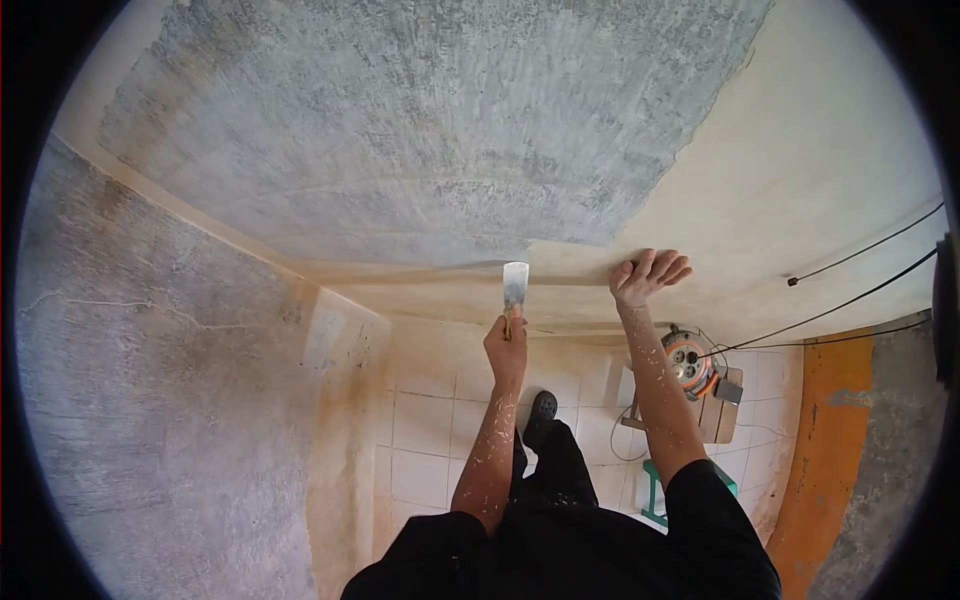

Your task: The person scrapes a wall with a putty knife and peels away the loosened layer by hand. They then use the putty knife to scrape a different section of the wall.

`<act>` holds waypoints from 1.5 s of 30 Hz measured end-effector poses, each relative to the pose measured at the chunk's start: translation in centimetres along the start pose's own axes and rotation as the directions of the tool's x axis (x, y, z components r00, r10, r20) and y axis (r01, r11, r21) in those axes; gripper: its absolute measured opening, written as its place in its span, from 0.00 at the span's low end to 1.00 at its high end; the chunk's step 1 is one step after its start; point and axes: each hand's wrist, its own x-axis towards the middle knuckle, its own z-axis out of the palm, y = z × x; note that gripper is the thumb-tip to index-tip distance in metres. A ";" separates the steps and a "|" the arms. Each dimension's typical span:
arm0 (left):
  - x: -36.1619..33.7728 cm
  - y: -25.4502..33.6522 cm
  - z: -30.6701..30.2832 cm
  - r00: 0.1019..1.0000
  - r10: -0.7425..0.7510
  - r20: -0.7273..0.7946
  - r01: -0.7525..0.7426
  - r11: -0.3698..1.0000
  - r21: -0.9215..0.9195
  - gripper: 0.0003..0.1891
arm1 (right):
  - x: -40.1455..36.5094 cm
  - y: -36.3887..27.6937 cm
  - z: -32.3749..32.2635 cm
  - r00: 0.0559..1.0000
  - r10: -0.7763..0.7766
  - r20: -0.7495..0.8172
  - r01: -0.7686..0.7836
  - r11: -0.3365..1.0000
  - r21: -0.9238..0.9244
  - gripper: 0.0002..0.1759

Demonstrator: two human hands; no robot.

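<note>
1. Our left hand [507, 345] is closed in a fist round the handle of the scraper [515, 285]. The blade points away from the hand and meets the surface just beyond it, at the line where grey gives way to cream.
2. Our right hand [648, 277] holds nothing. It is open, palm against the surface and fingers loosely bent, just to the right of the blade.
3. Beyond and to the left of both hands spreads a wide bare grey patch [400, 130]. We judge this to be the part already stripped, and it is the larger share of what is in view.
4. The cream coat [800, 150] covers everything to the right of the right hand, plus a narrow band just under both hands. That appears to be what is left.
5. Pale flecks dot both our forearms.
6. Below the right hand sits an orange cable reel [688, 362], with black cables [860, 290] running off to its right.
</note>
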 end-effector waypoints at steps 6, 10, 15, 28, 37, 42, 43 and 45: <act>0.1 -0.4 1.3 0.997 0.072 0.000 -0.072 0.994 -0.087 0.20 | -1.1 0.2 -0.3 0.999 0.030 0.014 -0.031 0.999 0.029 0.33; -1.1 1.9 2.1 1.000 -0.006 0.030 0.012 0.976 -0.218 0.21 | -1.0 -0.2 0.2 1.000 0.028 0.008 -0.028 0.999 0.041 0.32; -0.9 -0.9 1.7 0.996 -0.059 0.069 0.072 0.978 -0.198 0.21 | -1.0 -0.1 0.1 1.000 0.024 -0.001 -0.024 0.999 0.038 0.32; 0.3 2.1 1.9 0.982 0.068 0.174 -0.028 0.975 -0.222 0.23 | -0.9 0.0 -0.2 1.000 -0.002 0.029 0.002 1.000 0.026 0.33; -0.5 -1.3 0.4 0.992 -0.109 0.060 0.119 0.973 -0.197 0.25 | -1.0 -0.5 -1.2 0.994 0.061 0.093 -0.072 0.990 0.118 0.30; -0.6 -2.1 1.4 0.997 0.072 0.033 -0.059 0.954 -0.293 0.20 | 1.1 -0.7 -4.8 0.971 0.168 0.169 -0.205 0.951 0.233 0.29; -1.1 -1.4 1.3 0.996 0.079 0.035 -0.065 0.949 -0.309 0.19 | 2.8 -0.4 -5.4 0.969 0.199 0.148 -0.231 0.942 0.242 0.29; -1.3 -0.9 1.1 0.998 0.062 0.029 -0.050 0.950 -0.309 0.18 | 6.1 1.0 -5.3 0.973 0.227 0.043 -0.230 0.938 0.260 0.29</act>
